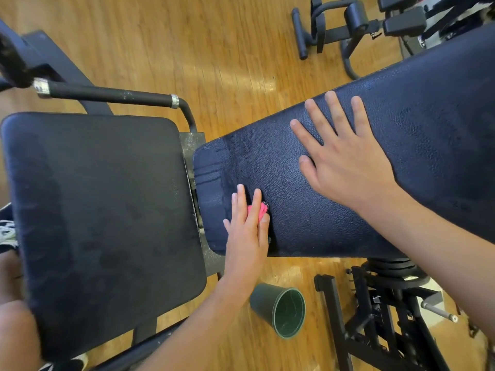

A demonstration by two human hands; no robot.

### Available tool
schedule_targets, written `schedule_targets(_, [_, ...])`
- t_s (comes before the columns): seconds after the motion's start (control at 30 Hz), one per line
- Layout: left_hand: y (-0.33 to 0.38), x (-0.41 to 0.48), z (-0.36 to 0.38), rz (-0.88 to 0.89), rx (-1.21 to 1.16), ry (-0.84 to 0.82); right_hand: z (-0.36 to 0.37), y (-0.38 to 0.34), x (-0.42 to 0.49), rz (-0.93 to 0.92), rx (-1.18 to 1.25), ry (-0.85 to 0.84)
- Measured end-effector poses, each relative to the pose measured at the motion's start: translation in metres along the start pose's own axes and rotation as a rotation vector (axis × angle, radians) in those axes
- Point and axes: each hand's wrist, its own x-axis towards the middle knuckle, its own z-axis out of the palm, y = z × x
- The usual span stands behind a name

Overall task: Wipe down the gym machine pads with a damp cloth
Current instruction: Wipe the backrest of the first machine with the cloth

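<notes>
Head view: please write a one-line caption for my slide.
Left hand presses a pink cloth on the long black pad; right hand rests flat.

The seat pad (101, 210) lies left of the back pad (401, 162), a narrow gap between them. The left hand (247, 231) presses a cloth (256, 211) flat on the back pad's left end, and the right hand (345, 162) rests flat farther right. A bucket (278, 309) sits on the floor (227, 62) between the forearms.

Left hand (247, 232) and right hand (345, 162) on bare forearms (442, 250); dark sneaker (8, 247), white laces (6, 231).
</notes>
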Motion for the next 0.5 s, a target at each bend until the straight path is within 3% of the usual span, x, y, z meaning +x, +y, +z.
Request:
schedule_targets(0.13, [-0.003, -0.006, 0.012, -0.031, 0.032, 0.022, 0.001, -0.001, 0.002, 0.001, 0.015, 0.004])
schedule_targets(0.33, [-0.024, -0.038, 0.012, -0.03, 0.072, -0.072, 0.002, -0.002, 0.0, 0.005, -0.009, -0.006])
schedule_targets(0.5, [-0.018, -0.022, 0.003, 0.001, -0.017, 0.011, 0.0, -0.003, 0.001, 0.005, -0.013, -0.014])
